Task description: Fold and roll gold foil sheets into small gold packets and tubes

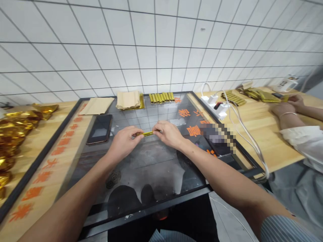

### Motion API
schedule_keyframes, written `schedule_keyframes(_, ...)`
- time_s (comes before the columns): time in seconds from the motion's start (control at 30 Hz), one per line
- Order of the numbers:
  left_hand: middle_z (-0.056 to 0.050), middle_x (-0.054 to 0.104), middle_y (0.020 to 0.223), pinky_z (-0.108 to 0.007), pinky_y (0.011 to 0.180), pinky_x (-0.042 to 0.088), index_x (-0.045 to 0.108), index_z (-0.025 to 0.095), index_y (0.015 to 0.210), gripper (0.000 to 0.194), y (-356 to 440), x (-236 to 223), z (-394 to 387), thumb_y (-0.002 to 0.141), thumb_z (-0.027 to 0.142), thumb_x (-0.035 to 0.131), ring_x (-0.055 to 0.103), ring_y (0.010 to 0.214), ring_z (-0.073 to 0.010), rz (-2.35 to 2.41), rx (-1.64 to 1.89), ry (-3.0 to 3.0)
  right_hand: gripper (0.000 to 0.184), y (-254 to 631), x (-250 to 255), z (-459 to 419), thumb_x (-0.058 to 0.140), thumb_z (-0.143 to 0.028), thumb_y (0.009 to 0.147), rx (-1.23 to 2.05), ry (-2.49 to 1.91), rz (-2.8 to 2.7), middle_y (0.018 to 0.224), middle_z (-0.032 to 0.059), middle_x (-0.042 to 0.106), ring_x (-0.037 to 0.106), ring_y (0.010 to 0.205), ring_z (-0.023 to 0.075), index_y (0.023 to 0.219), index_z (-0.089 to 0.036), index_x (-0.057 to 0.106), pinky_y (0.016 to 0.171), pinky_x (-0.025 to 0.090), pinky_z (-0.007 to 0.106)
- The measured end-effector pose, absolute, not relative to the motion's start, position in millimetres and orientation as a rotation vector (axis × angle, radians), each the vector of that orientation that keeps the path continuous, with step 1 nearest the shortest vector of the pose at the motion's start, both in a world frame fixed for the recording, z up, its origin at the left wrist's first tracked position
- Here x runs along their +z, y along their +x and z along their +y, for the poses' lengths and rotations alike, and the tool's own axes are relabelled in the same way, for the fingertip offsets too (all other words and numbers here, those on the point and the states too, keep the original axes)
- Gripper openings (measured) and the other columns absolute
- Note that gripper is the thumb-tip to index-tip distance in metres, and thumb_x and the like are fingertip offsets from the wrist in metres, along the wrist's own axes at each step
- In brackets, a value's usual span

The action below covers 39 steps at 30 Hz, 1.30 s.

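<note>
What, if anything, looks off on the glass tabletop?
A pixelated patch hides part of a dark object toward the right, apparently image masking, not damage. Pale flecks dot the front edge, like stray scraps; no spill shows.

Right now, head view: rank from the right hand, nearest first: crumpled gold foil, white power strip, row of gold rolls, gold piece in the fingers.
From the right hand:
1. Gold piece: in its fingertips, also held by the left hand.
2. Row of gold rolls: beyond it, toward the wall.
3. White power strip: off to the right.
4. Crumpled gold foil: far left.
</note>
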<state>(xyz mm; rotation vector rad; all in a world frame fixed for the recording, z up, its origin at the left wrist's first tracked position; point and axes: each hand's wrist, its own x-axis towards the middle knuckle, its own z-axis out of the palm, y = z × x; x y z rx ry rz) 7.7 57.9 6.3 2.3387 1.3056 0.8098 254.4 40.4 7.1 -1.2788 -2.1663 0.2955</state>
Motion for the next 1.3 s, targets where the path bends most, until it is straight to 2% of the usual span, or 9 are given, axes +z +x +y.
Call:
schedule_keyframes(0.17, -0.005, 0.074, 0.093, -0.035, 0.079, 0.047, 0.079, 0.024, 0.100, 0.020, 11, 9, 52, 0.093, 0.033, 0.063, 0.067, 0.088, -0.0234, 1.285, 0.829, 2.328, 0.014, 255, 6, 37, 0.063, -0.022, 0.103, 0.276, -1.222, -2.147, 0.096, 0.0055, 0.071, 0.064, 0.096, 0.0234, 0.100, -0.023, 0.077, 0.086, 0.047, 0.035)
schedule_keyframes(0.33, -0.004, 0.072, 0.092, -0.034, 0.076, 0.045, 0.078, 0.023, 0.097, 0.014, 13, 14, 48, 0.092, 0.024, 0.065, 0.066, 0.087, -0.0219, 1.275, 0.856, 2.301, 0.016, 256, 8, 35, 0.061, -0.024, 0.104, 0.243, -1.181, -2.147, 0.102, 0.0076, 0.073, 0.066, 0.099, 0.0250, 0.103, -0.024, 0.077, 0.088, 0.049, 0.037)
schedule_keyframes(0.77, 0.000, 0.067, 0.082, -0.031, 0.072, 0.044, 0.073, 0.022, 0.087, 0.005, 13, 12, 49, 0.090, 0.021, 0.068, 0.061, 0.077, -0.0171, 1.222, 0.994, 2.180, 0.019, 258, 10, 33, 0.059, -0.027, 0.106, 0.160, -1.144, -2.130, 0.103, 0.0091, 0.075, 0.068, 0.099, 0.0269, 0.101, -0.024, 0.077, 0.090, 0.052, 0.041)
schedule_keyframes(0.93, 0.000, 0.064, 0.081, -0.031, 0.072, 0.042, 0.070, 0.021, 0.084, 0.008, 13, 16, 47, 0.091, 0.022, 0.066, 0.060, 0.078, -0.0169, 1.211, 1.051, 2.181, 0.018, 257, 13, 31, 0.058, -0.029, 0.106, 0.190, -1.126, -2.118, 0.106, 0.0095, 0.075, 0.068, 0.101, 0.0275, 0.102, -0.025, 0.075, 0.091, 0.053, 0.042)
schedule_keyframes(1.07, -0.001, 0.065, 0.081, -0.031, 0.073, 0.043, 0.067, 0.022, 0.084, 0.009, 15, 20, 43, 0.092, 0.026, 0.064, 0.059, 0.078, -0.0175, 1.164, 1.077, 2.128, 0.016, 256, 15, 29, 0.058, -0.029, 0.106, 0.241, -1.113, -2.087, 0.103, 0.0078, 0.076, 0.069, 0.092, 0.0245, 0.103, -0.025, 0.074, 0.085, 0.053, 0.039)
schedule_keyframes(1.17, -0.002, 0.069, 0.084, -0.030, 0.071, 0.047, 0.068, 0.021, 0.092, 0.012, 18, 18, 41, 0.091, 0.033, 0.069, 0.062, 0.078, -0.0175, 1.070, 1.057, 1.929, 0.016, 254, 17, 26, 0.058, -0.027, 0.106, 0.234, -1.088, -2.078, 0.099, 0.0066, 0.075, 0.069, 0.088, 0.0227, 0.102, -0.024, 0.073, 0.082, 0.053, 0.037)
schedule_keyframes(1.3, -0.006, 0.077, 0.102, -0.030, 0.076, 0.054, 0.074, 0.019, 0.108, 0.030, 23, 16, 40, 0.086, 0.040, 0.077, 0.070, 0.090, -0.0201, 0.997, 1.055, 1.722, 0.014, 252, 19, 23, 0.059, -0.025, 0.107, 0.235, -1.000, -2.089, 0.102, 0.0064, 0.076, 0.070, 0.090, 0.0218, 0.105, -0.024, 0.073, 0.085, 0.053, 0.036)
